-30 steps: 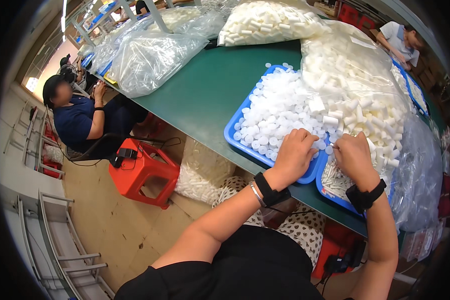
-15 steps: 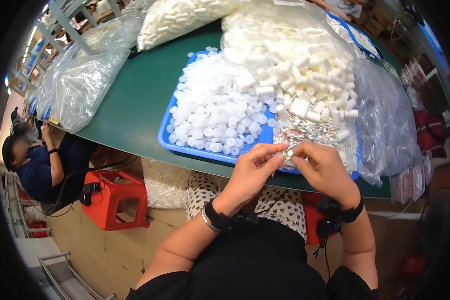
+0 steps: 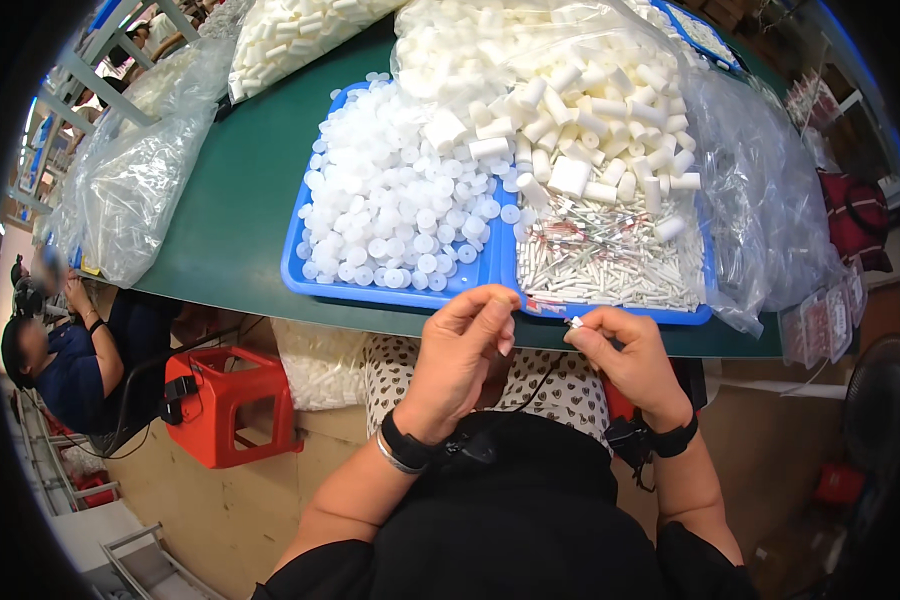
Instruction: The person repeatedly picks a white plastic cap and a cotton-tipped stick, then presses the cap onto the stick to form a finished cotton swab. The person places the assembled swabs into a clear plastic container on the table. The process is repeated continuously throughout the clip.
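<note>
My left hand (image 3: pixel 462 352) is raised in front of the tray's near edge, thumb and forefinger pinched together. Whatever that pinch may hold is too small to make out. To its right, my right hand (image 3: pixel 625 355) grips a small white piece (image 3: pixel 574 322) between thumb and fingertips. Beyond both hands lies a blue divided tray (image 3: pixel 370 298). Translucent white discs (image 3: pixel 395 200) with centre holes are heaped in its left compartment. The right compartment holds thin white sticks (image 3: pixel 610 265), some with red and metal-coloured parts, with white foam cylinders (image 3: pixel 570 178) piled behind them.
A clear bag of cylinders (image 3: pixel 530 50) spills into the tray. Another full bag (image 3: pixel 305 40) stands farther back on the green table (image 3: pixel 235 190). Crumpled plastic bags (image 3: pixel 760 190) lie to the right. At left are a red stool (image 3: pixel 225 410) and a seated person (image 3: pixel 70 350).
My hands have come apart, the left moving leftward and the right staying shut on the small white piece. The table and tray now appear farther left in view.
</note>
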Tool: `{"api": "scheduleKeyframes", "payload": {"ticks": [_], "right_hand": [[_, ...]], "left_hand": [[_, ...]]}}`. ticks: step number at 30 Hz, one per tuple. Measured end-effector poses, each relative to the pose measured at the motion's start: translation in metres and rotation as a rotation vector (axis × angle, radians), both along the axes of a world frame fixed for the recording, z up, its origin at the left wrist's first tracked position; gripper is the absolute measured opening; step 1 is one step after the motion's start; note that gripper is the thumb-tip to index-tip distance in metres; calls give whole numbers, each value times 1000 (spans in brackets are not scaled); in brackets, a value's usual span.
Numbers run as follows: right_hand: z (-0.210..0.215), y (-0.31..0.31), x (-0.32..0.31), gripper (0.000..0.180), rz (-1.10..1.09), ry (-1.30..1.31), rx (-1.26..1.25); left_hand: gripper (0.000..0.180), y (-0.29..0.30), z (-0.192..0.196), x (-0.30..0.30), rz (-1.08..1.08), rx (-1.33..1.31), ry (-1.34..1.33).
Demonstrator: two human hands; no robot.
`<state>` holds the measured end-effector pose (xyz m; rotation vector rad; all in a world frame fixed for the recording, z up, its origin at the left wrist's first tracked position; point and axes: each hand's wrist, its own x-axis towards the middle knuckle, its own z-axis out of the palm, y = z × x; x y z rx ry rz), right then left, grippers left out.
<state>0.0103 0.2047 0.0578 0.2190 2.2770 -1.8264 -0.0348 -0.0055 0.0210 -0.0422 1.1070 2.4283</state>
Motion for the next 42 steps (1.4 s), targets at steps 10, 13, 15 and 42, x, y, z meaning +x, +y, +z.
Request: {"api": "scheduleKeyframes", "payload": {"ticks": [10,13,15,42], "right_hand": [[9,-3,8,13,144,255,258],[10,-6,7,14,134,231,279],[10,-6,6,13,125,202,284],[9,-13,6,11,150,267,304]], "left_hand": [[34,1,2,11,-157,304,-324],[34,0,1,12,-162,318,-321],[34,0,1,11,-162,326,-319],[18,2,-3,17,-51,230,-274]]}}
